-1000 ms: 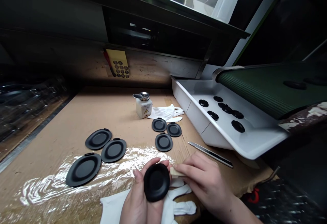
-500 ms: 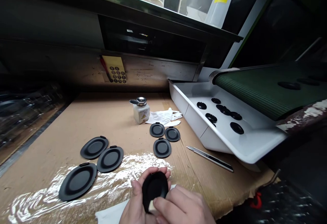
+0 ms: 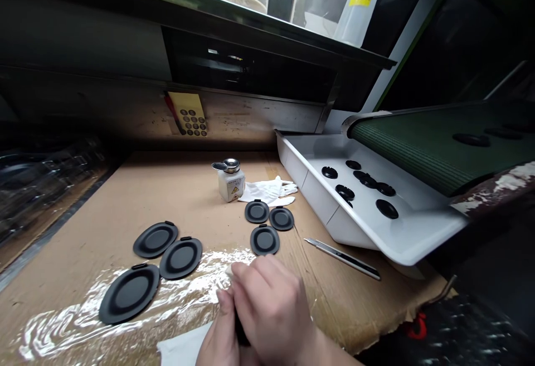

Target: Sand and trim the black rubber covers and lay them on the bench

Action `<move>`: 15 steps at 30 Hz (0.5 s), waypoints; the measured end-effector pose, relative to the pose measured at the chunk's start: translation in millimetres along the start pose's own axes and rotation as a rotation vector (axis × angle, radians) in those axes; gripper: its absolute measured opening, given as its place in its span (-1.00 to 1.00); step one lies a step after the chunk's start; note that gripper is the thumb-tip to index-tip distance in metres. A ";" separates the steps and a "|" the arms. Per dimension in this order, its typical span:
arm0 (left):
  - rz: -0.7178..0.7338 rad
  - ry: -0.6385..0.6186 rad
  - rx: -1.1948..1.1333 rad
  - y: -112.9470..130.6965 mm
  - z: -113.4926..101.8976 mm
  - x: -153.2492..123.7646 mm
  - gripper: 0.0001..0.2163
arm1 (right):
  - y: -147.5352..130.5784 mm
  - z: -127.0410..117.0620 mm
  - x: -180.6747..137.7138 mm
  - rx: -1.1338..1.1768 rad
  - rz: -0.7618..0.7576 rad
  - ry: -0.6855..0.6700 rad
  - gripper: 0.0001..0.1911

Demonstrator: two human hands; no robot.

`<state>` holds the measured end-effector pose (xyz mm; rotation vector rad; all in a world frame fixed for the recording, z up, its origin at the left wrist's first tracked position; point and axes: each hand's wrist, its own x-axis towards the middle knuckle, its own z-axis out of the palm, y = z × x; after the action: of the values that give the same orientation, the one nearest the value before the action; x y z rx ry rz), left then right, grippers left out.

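My left hand [image 3: 218, 335] is closed around a black plastic disc [image 3: 241, 333], near the bottom of the head view. Most of that disc is covered by my right hand [image 3: 273, 307], which lies over its upper part. Between the right thumb and fingers pokes out a small off-white piece [image 3: 229, 271]; whether it is folded cloth or an eraser-like block I cannot make out. Three similar black discs [image 3: 264, 240] lie just beyond the hands, and three others [image 3: 183, 258] to the left. Under my wrists is a white cloth [image 3: 184, 346].
A white tray [image 3: 307, 183] with several black parts stands right, below a green conveyor belt [image 3: 412, 142]. A utility knife [image 3: 343, 258] lies before it. Farther back are a pump-top bottle [image 3: 231, 185] and white gloves [image 3: 267, 190]. A plastic bottle [image 3: 358, 9] stands on the ledge.
My right hand has moved up and left from the disc's lower edge to its top, with the off-white piece. It now covers most of the disc, which was in plain view before.
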<state>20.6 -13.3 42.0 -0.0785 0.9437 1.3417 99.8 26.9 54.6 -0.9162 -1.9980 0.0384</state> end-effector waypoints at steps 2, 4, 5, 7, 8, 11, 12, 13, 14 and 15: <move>0.013 -0.031 -0.113 -1.4 3.7 -2.1 -0.64 | 4.1 -9.4 3.7 0.089 0.096 0.030 -0.82; -0.004 -0.075 -0.183 -2.5 7.1 -3.4 -0.60 | 7.5 -20.1 2.6 0.110 0.147 0.042 -0.82; -0.012 -0.086 -0.195 -2.8 8.1 -3.7 -0.59 | 8.0 -23.9 0.2 0.095 0.127 0.028 -0.82; -0.013 -0.088 -0.183 -3.2 8.6 -3.9 -0.60 | 6.3 -26.2 -5.8 0.058 0.023 -0.024 -0.84; 0.000 -0.080 -0.155 -3.3 8.4 -4.1 -0.60 | 4.4 -24.8 -8.4 0.036 -0.046 -0.036 -0.85; 0.060 -0.034 -0.046 -4.5 7.8 -6.4 -0.61 | -1.5 -17.2 -9.8 -0.060 -0.142 -0.055 -0.82; 0.079 -0.023 -0.025 -5.2 7.7 -7.6 -0.61 | -3.0 -15.5 -8.2 -0.087 -0.132 -0.064 -0.82; 0.098 -0.015 -0.011 -6.0 7.6 -8.8 -0.61 | -4.3 -14.7 -6.2 -0.101 -0.115 -0.079 -0.81; 0.117 -0.010 0.005 -6.7 7.3 -9.9 -0.61 | -5.6 -14.8 -4.2 -0.101 -0.096 -0.096 -0.82; 0.142 -0.009 0.031 -7.4 6.8 -10.8 -0.61 | -6.8 -15.4 -2.5 -0.091 -0.087 -0.101 -0.82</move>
<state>31.2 -20.1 49.6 0.0186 0.9770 1.4557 108.1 15.7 64.4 -0.8986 -2.1464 -0.0562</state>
